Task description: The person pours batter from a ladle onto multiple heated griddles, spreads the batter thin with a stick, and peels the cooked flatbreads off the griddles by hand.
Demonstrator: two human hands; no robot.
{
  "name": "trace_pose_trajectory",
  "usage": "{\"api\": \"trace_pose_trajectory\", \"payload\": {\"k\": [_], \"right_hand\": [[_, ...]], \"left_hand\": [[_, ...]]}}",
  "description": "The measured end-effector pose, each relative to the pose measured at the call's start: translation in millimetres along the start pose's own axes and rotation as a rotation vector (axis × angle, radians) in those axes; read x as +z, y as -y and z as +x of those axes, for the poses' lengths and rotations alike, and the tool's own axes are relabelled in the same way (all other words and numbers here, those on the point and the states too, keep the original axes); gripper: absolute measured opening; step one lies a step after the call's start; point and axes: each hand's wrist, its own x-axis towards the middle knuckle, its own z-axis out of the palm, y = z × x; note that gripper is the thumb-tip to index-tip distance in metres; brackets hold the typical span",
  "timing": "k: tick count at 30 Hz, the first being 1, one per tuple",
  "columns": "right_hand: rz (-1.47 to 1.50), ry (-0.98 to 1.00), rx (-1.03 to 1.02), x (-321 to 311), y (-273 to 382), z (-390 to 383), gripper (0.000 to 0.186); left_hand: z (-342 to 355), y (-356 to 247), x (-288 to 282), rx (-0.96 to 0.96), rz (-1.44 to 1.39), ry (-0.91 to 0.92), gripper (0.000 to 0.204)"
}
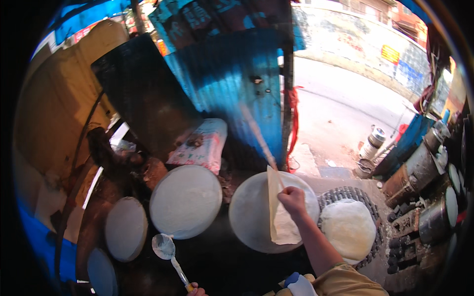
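My right hand [292, 201] is closed around a long thin wooden stick [256, 132]. A thin pale flatbread sheet [285, 223] hangs from the stick over a large round griddle [247, 217]. I cannot tell whether the sheet touches it. At the lower edge my left hand [196, 290], only partly in view, grips the handle of a ladle [163, 246]. The ladle's bowl is coated with whitish batter and sits just below another round griddle [186, 202], which is covered in a pale layer.
Pale round flatbreads [348, 227] lie on a dark woven tray [373, 207] at the right. Two smaller pale discs [126, 229] stand at the left. Behind are a printed sack [205, 143], a dark panel [143, 84] and blue corrugated sheeting [217, 69]. Metal cylinders [412, 170] stand far right.
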Motion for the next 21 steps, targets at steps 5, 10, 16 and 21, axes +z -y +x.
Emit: {"api": "trace_pose_trajectory", "payload": {"k": [5, 10, 16, 21], "right_hand": [[0.488, -0.098, 0.213, -199, -27, 12, 0.008], [0.442, -0.324, 0.357, -353, -129, -32, 0.002], [0.365, -0.746, 0.589, -393, -355, -123, 0.011], [-0.014, -1.004, 0.813, -384, -483, -162, 0.017]], "left_hand": [[51, 63, 16, -0.13, 0.017, 0.015, 0.023], [86, 121, 40, -0.26, 0.046, -0.035, 0.022], [107, 153, 36, -0.323, 0.159, -0.122, 0.02], [96, 164, 43, -0.29, 0.164, -0.163, 0.02]]}}
